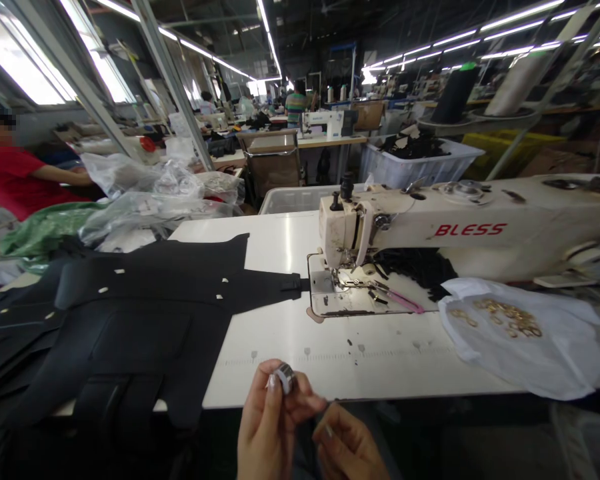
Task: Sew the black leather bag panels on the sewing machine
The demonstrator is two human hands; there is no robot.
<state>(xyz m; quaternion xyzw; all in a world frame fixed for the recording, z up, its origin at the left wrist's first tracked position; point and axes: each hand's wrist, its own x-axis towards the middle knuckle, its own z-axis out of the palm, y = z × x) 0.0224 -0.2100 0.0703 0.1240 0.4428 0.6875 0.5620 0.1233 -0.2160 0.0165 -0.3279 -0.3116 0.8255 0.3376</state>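
Between the thumb and fingers of my left hand [275, 417] is a small metal bobbin [285, 377] with a white face, held above the table's front edge. My right hand [347, 443] is close beside it at the lower right, fingers pinched together; whatever they hold is too fine to make out. Beyond both hands stands a white sewing machine [410, 227] marked BLESS. Pink-handled tweezers [397, 297] lie by its needle plate [325, 301]. A large black sewn piece [150, 300] spreads over the left of the table, its narrow strap end reaching the plate.
A white bag [555, 360] with several gold-coloured rings [513, 319] lies on the right of the table [270, 347]. Clear plastic bags [150, 193] are heaped at the back left, near a person in a red top [10, 173]. Behind the machine stands a scrap-filled crate [420, 163].
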